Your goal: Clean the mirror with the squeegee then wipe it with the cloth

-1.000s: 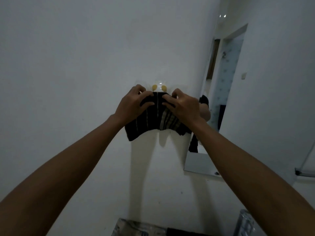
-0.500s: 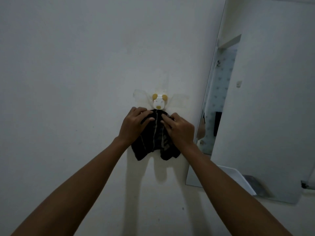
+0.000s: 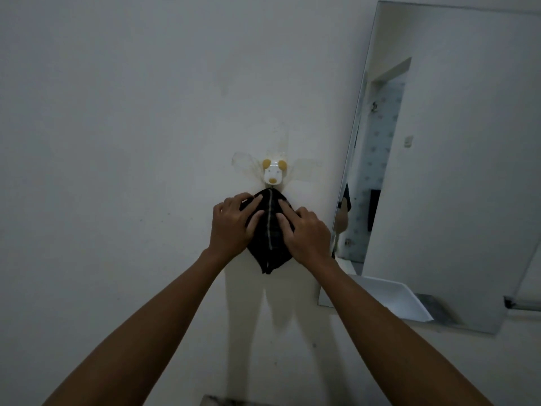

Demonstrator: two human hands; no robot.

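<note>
While both hands [image 3: 234, 227] [image 3: 307, 234] press flat, fingers spread, on the cloth [image 3: 269, 238] under its hook [image 3: 273, 171], the mirror [image 3: 468, 171] hangs just beside.

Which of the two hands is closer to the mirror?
The right hand. It rests on the side of the dark cloth that faces the mirror; the left hand rests on the cloth's far side.

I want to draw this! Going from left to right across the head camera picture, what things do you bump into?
Left hand → dark cloth hanging under the little animal hook → right hand → mirror.
</note>
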